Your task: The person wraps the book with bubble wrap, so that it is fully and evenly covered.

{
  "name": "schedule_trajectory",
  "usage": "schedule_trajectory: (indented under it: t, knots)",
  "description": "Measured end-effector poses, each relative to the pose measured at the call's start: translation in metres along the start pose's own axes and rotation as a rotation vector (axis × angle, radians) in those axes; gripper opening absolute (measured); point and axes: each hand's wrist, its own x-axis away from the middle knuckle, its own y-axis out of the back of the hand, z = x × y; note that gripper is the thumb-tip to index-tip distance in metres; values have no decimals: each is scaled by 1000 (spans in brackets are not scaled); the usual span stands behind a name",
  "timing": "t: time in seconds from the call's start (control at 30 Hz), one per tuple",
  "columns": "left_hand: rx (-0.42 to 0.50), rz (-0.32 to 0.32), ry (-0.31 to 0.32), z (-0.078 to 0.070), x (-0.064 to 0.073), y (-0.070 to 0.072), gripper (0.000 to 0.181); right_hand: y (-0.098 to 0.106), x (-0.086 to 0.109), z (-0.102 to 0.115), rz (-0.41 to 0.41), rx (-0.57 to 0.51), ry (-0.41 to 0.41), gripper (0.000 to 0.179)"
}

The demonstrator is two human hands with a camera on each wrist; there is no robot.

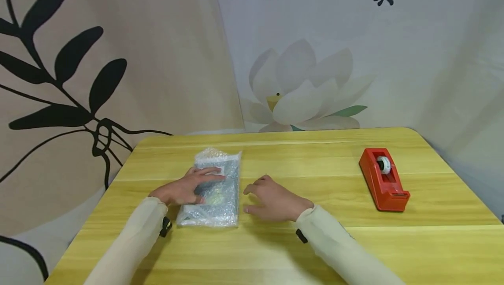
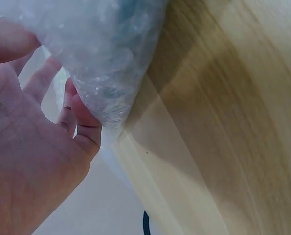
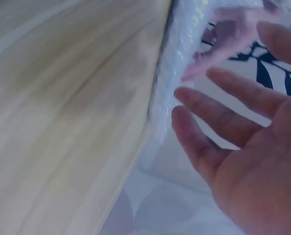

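Note:
A flat, rectangular package in bubble wrap (image 1: 226,195) lies on the wooden table; its contents are blurred by the plastic. Across its upper left part rests my left hand (image 1: 185,188), fingers spread and pointing right. In the left wrist view, the fingers of this left hand (image 2: 33,127) touch the edge of the bubble wrap (image 2: 101,58). To the right of the package, my right hand (image 1: 273,199) hovers with loosely bent fingers that hold nothing. The right wrist view shows the right hand (image 3: 253,142) apart from the wrap's side (image 3: 167,83).
A red tape dispenser (image 1: 383,182) with a white roll of tape (image 1: 386,165) stands on the right side of the table (image 1: 315,162). Behind the table hangs a cloth backdrop (image 1: 177,57) printed with dark leaves and a lotus flower.

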Motion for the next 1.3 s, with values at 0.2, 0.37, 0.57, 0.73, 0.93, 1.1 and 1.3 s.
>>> schedule_trajectory:
  t: [0.2, 0.37, 0.57, 0.73, 0.93, 1.1, 1.3]
  knots:
    - [23, 10, 17, -1, -5, 1, 76, 14, 32, -30, -108, -140, 20, 35]
    - [19, 30, 41, -3, -9, 3, 77, 29, 63, -53, -202, -134, -35, 26]
    - [32, 16, 26, 0, -7, 4, 76, 42, 95, -71, -246, -88, -129, 20]
    - [34, 21, -11, 2, -4, 5, 78, 49, 121, -85, -281, -78, -176, 20]
    - [49, 38, 6, 0, -8, 12, 78, 51, 152, -99, -370, -72, -259, 23]
    - [40, 53, 54, -3, -9, 12, 76, 56, 175, -115, -449, -46, -346, 28]
    - [55, 11, -15, 4, 1, 6, 82, 66, 198, -135, -485, 21, -509, 37]
